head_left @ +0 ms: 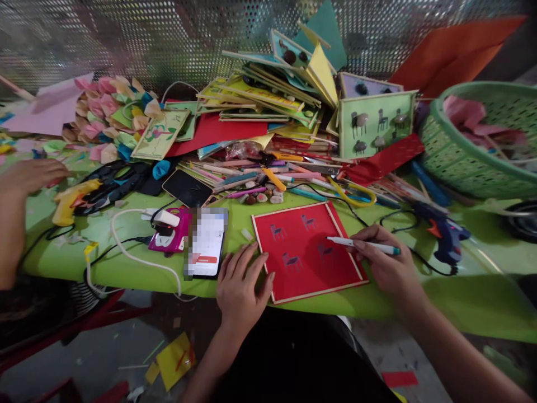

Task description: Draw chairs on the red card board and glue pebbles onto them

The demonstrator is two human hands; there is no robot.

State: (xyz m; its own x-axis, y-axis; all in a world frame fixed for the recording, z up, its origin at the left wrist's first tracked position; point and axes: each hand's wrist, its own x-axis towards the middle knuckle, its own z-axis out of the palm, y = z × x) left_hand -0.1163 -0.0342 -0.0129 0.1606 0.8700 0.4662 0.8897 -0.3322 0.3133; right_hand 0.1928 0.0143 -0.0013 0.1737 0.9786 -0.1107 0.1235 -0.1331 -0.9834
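Note:
A red card (310,274) with light wooden strips along its edges lies on the green table before me. Several small dark chair drawings are on it. My right hand (388,260) grips a white marker (369,245) with a teal end, its tip over the upper right chair area. Fingers spread, my left hand (243,280) rests flat at the card's left edge, fingertips touching the frame. Just left of that hand lies a lit phone (210,243). A small pale piece (247,234) sits by the card's upper left side.
Behind stand piled framed cards (260,95), loose markers (239,182) and pebbles (262,196). Glue guns lie left (75,198) and right (447,235). A power strip (170,238) with cables is left, a green basket (474,151) right. Another person's hand (36,176) reaches in left.

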